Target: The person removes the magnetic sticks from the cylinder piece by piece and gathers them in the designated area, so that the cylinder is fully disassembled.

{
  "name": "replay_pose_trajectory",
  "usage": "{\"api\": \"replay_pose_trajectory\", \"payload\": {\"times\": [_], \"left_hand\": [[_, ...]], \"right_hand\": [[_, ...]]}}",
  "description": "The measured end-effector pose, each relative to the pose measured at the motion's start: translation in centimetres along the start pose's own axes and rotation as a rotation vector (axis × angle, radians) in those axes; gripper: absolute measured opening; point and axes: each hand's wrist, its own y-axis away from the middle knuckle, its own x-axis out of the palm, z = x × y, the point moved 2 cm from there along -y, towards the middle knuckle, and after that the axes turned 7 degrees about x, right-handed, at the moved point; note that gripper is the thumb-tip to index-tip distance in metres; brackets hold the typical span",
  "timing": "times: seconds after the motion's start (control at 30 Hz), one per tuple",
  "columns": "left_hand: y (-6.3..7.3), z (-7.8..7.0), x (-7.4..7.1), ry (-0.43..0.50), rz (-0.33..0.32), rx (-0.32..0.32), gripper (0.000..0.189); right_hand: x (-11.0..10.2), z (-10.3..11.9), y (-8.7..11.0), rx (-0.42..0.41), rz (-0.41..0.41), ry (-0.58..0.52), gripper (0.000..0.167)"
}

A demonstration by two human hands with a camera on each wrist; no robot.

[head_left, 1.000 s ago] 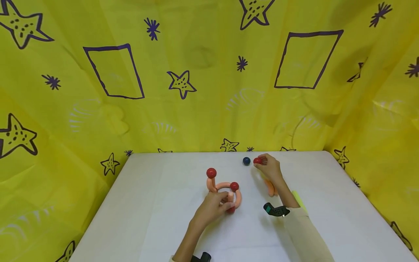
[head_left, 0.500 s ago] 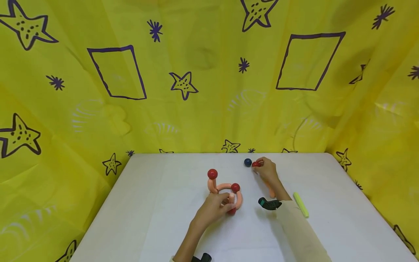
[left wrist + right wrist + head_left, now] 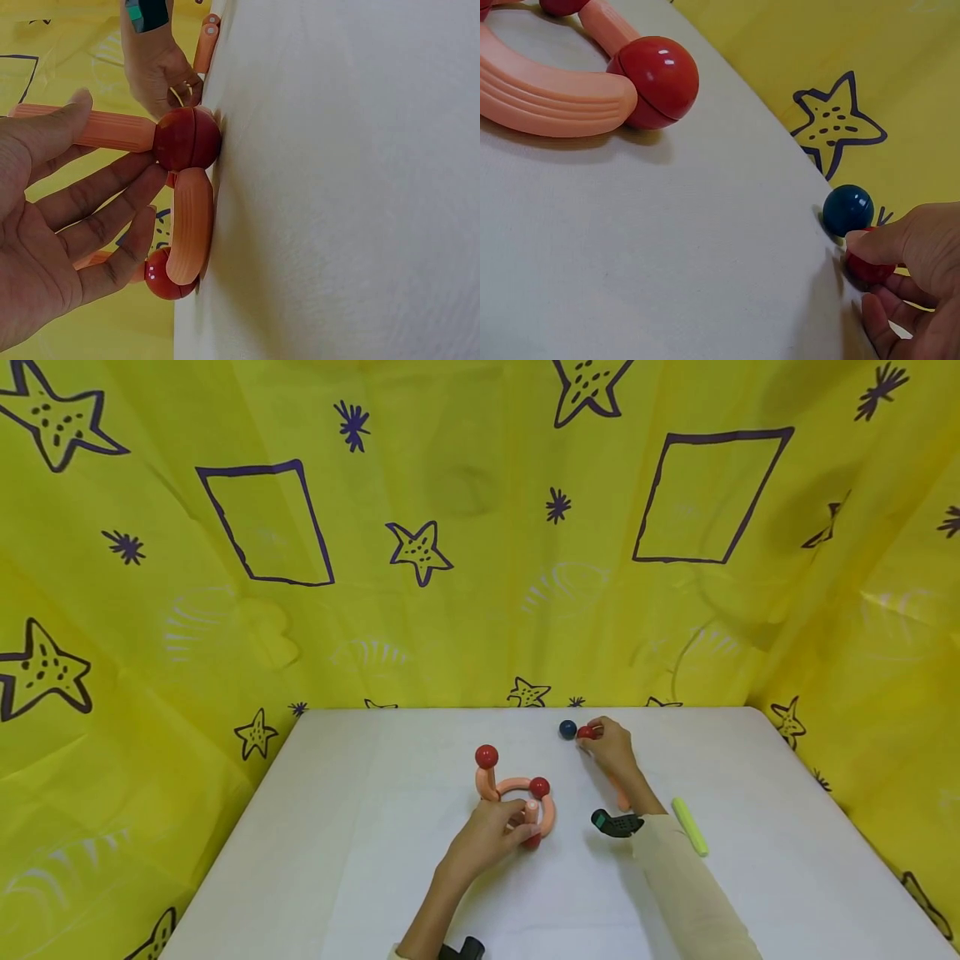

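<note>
One black wrist mount (image 3: 471, 948) at the near edge of the head view, on the left arm. Left hand (image 3: 489, 833) just ahead: thumb and fingers grip the rod (image 3: 112, 130), orange, standing upright on the near ball (image 3: 187, 139), red, low at the surface (image 3: 390, 860). To the right, the stick (image 3: 690, 827), yellow-green, lies beside the right sleeve (image 3: 693, 889). Orange pieces (image 3: 208, 46) lie under the right forearm, partly hidden in the head view; the left wrist view shows two ends.

The ring (image 3: 555, 86) of curved orange parts runs on from the near ball through the corner ball (image 3: 539, 787), red. Its left side is behind the left hand in the head view. An upright orange part there carries the top ball (image 3: 487, 756), red.

Farther off, right hand (image 3: 613, 750): thumb and fingers pinch the held ball (image 3: 870, 264), red, right beside the blue ball (image 3: 848, 211). Contact between these two: cannot tell. Both sit near the far edge. Beyond: yellow cloth (image 3: 480, 635) with dark-outlined stars.
</note>
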Motion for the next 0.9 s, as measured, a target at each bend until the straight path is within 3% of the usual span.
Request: {"api": "replay_pose_trajectory", "payload": {"times": [0.33,0.73,0.9], "left_hand": [[-0.16,0.00,-0.05,0.003,0.008,-0.025,0.015],[-0.22,-0.10,-0.16,-0.019,-0.003,0.002,0.011],[-0.13,-0.11,0.03,-0.005,0.012,-0.014,0.014]], "right_hand": [[0.37,-0.24,0.00,0.016,-0.014,-0.008,0.047],[0.35,-0.29,-0.29,0.024,-0.027,-0.002,0.042],[0.50,-0.44,-0.15,0.038,-0.022,0.001,0.042]]}}
